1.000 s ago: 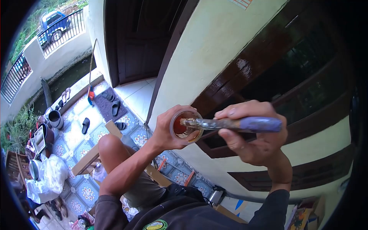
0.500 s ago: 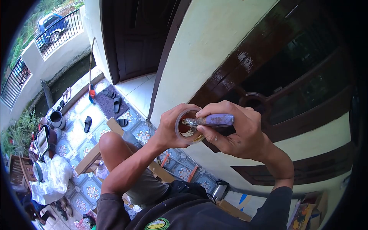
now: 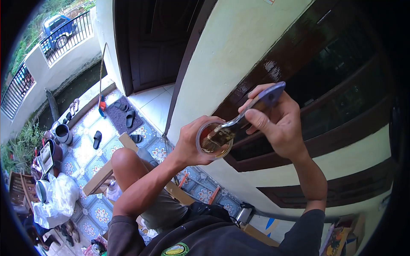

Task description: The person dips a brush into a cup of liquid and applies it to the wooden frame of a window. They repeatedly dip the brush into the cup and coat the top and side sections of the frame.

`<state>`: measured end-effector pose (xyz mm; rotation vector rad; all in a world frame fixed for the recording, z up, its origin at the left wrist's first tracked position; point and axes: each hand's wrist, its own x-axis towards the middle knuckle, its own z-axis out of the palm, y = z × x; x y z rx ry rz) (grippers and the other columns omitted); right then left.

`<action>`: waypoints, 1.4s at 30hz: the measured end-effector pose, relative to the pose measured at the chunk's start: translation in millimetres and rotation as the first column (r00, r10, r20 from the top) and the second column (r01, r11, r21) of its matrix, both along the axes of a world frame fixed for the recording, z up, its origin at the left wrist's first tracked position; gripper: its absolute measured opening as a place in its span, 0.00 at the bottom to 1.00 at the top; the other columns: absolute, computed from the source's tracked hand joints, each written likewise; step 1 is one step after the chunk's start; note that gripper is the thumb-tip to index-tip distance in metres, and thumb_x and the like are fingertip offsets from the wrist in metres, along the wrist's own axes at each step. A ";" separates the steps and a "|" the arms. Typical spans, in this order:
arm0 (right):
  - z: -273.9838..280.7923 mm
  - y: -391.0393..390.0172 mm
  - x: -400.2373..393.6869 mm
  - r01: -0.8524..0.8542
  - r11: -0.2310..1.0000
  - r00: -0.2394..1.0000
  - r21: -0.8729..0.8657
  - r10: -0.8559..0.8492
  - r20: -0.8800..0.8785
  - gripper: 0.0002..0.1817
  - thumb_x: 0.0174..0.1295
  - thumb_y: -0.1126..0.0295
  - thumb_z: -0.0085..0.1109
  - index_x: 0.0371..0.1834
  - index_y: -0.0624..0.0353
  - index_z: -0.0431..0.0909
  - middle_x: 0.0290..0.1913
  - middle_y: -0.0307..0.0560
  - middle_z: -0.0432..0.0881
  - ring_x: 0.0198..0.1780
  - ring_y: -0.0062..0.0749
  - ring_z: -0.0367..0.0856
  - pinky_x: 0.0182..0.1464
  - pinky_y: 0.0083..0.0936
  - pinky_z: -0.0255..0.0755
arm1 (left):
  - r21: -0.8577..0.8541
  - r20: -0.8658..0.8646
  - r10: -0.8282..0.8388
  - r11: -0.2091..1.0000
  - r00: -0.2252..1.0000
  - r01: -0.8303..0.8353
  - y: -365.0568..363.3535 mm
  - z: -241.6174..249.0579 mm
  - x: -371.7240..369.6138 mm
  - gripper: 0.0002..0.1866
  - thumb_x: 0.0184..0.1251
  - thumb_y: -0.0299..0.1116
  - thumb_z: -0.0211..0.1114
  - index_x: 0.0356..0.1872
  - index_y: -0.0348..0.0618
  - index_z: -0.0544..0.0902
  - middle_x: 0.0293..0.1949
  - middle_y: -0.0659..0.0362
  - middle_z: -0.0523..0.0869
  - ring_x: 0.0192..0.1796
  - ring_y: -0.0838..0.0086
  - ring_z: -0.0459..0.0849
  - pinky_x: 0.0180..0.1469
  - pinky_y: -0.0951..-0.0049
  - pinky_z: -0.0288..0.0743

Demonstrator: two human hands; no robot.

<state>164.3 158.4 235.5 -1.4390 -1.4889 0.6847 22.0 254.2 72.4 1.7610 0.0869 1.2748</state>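
Observation:
My left hand (image 3: 191, 143) is wrapped round a clear plastic cup (image 3: 200, 147) with brown liquid in the bottom. In my right hand (image 3: 279, 123) is a paintbrush (image 3: 265, 97) with a purple handle, gripped between thumb and fingers. The brush is tilted, its bristles (image 3: 217, 137) inside the cup's mouth near the rim and its handle pointing up to the right. Beyond my right hand lies a dark brown wooden window frame (image 3: 252, 87) with a glossy finish.
A wooden bench (image 3: 100, 175) stands by my knee. Slippers (image 3: 97, 139) and a doormat (image 3: 124, 115) lie on the tiled floor. A broom (image 3: 102, 85) leans near the dark door (image 3: 153, 47). A white plastic bag (image 3: 60, 198) and buckets (image 3: 64, 134) stand at the left.
My right hand has moved up and right, drawing the paintbrush partly out of the cup and tilting its handle upward. My left hand and the cup have hardly moved.

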 end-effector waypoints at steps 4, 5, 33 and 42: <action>-2.5 3.1 13.5 0.113 0.993 0.974 -0.035 -0.117 -0.194 0.14 0.68 0.70 0.61 0.53 0.61 0.72 0.41 0.48 0.85 0.36 0.29 0.88 0.32 0.22 0.84 | -0.004 0.010 0.013 1.000 1.000 -0.013 1.5 -2.3 -1.2 0.30 0.43 0.32 0.80 0.51 0.37 0.80 0.46 0.52 0.86 0.45 0.66 0.88 0.50 0.71 0.81; -5.3 3.1 19.4 0.112 0.993 0.974 -0.032 -0.116 -0.193 0.14 0.68 0.70 0.61 0.53 0.61 0.72 0.41 0.48 0.85 0.36 0.29 0.88 0.32 0.22 0.84 | -0.002 0.011 0.014 1.000 1.000 -0.014 1.8 -2.7 -1.3 0.30 0.43 0.32 0.80 0.51 0.37 0.80 0.46 0.52 0.86 0.45 0.66 0.88 0.50 0.71 0.81; -61.7 -6.9 48.4 0.194 0.962 0.706 -0.193 -0.274 -0.654 0.11 0.71 0.66 0.56 0.54 0.52 0.73 0.46 0.46 0.85 0.38 0.33 0.90 0.34 0.27 0.88 | -0.067 0.025 0.024 0.997 0.999 -0.022 -0.1 -5.4 0.0 0.29 0.43 0.33 0.79 0.49 0.36 0.80 0.42 0.54 0.87 0.41 0.71 0.88 0.48 0.73 0.81; -79.5 -6.0 58.4 -0.028 0.968 0.214 -0.251 -0.240 -0.947 0.09 0.70 0.65 0.57 0.40 0.57 0.84 0.34 0.48 0.89 0.37 0.36 0.90 0.35 0.23 0.87 | -0.047 0.004 0.022 0.999 1.000 -0.022 2.5 -2.2 3.4 0.30 0.41 0.31 0.80 0.51 0.37 0.80 0.36 0.59 0.85 0.36 0.77 0.85 0.43 0.78 0.78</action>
